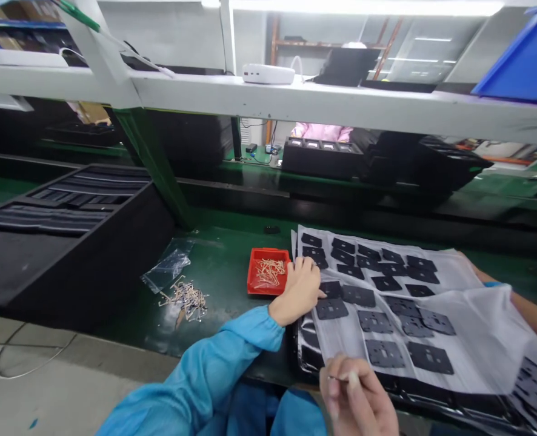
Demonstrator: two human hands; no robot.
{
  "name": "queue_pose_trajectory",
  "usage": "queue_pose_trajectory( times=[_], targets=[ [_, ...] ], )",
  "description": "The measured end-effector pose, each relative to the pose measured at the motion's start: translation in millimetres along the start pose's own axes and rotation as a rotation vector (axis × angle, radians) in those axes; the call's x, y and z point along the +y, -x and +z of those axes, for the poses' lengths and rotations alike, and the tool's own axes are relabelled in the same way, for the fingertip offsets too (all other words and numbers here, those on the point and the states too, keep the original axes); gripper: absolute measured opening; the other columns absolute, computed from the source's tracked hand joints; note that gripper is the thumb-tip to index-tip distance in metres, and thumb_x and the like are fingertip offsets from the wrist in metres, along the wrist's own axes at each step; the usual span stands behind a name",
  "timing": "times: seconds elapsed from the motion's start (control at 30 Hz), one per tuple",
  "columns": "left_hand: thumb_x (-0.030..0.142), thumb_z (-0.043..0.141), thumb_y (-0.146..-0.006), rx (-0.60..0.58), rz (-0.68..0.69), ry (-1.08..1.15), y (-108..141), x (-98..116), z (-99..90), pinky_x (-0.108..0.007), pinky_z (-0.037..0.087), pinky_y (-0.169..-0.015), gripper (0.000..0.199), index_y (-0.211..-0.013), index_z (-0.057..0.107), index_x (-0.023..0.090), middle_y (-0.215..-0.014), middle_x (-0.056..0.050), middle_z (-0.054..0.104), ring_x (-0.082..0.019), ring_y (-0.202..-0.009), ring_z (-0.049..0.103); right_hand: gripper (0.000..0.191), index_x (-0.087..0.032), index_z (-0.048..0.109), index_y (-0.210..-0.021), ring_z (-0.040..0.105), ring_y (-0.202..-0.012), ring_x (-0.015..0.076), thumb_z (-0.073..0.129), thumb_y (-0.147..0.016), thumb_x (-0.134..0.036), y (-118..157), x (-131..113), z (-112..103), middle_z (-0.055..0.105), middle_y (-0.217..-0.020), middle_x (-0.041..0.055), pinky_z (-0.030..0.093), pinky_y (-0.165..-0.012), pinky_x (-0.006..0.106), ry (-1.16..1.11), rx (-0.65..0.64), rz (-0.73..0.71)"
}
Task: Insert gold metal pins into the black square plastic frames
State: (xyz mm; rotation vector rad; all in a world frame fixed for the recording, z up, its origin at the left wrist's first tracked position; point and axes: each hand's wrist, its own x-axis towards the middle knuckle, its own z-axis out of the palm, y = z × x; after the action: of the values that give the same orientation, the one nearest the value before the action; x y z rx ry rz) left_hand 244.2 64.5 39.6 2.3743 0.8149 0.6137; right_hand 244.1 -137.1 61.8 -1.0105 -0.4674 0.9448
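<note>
L hand (298, 290) is resting palm-down on green surface (223, 266), fingers (311, 272) loosely open, not gripping anything, fingertips reaching onto edge of white sheet (450, 339) w/ rows of black square pads (375, 321). L hand is just beside red tray (252, 272), which is holding a small heap of thin tan pins (268, 272). R hand (354, 396) is low at bottom of view, near front edge of surface, fingers (341, 387) pinching thin metal sliver (339, 379); exact item too small to tell, poss. tweezer tip or pin. Blue sleeves (214, 369) are covering both forearms. Loose pile of similar pins (186, 300) is lying on surface left of tray, w/ clear plastic bag (168, 266) just behind it. Black foam tray (91, 284) is sitting further left. Another person's bare forearm (534, 321) is entering from R, near far corner of sheet, not touching either hand. Beyond: pink sleeve (320, 132) of co-worker, black slotted case (320, 157), and overhead shelf (296, 103) carrying white device (268, 74) and blue bin (523, 60).
</note>
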Motion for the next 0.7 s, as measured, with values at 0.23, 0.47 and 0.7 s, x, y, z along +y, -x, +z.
queue_pose_trajectory(
  times=[0.23,0.47,0.7],
  targets=[
    [0.02,0.051,-0.101,-0.114,-0.111,0.466,41,16,-44.4,-0.032,0.06,-0.066,0.004,-0.102,0.047,0.02,-0.084,-0.002,0.066,-0.018,-0.074,0.073,0.025,-0.023,0.068,-0.087,0.058,-0.124,0.0257,0.077,-0.088,-0.046,-30,-28,-11,0.063,-0.133,0.0087,0.048,-0.095,0.035,0.536,0.338,-0.324],
    [0.031,0.067,-0.089,-0.069,-0.375,0.945,102,53,-100.1,-0.017,0.047,-0.044,0.018,-0.099,0.064,0.015,-0.065,0.001,0.062,-0.01,-0.051,0.058,0.025,-0.022,0.07,-0.087,0.065,-0.113,0.0247,0.074,-0.089,-0.046,-40,-31,26,0.07,-0.118,0.0094,0.052,-0.098,0.036,0.496,0.153,-0.251],
    [0.03,0.068,-0.09,-0.012,-0.411,0.921,125,56,-118.2,-0.017,0.045,-0.043,0.019,-0.101,0.072,0.015,-0.072,-0.001,0.065,-0.009,-0.052,0.054,0.025,-0.021,0.072,-0.084,0.068,-0.1,0.0216,0.076,-0.088,-0.045,-30,-26,40,0.071,-0.106,0.0081,0.057,-0.088,0.031,0.516,0.11,-0.261]
  ],
)
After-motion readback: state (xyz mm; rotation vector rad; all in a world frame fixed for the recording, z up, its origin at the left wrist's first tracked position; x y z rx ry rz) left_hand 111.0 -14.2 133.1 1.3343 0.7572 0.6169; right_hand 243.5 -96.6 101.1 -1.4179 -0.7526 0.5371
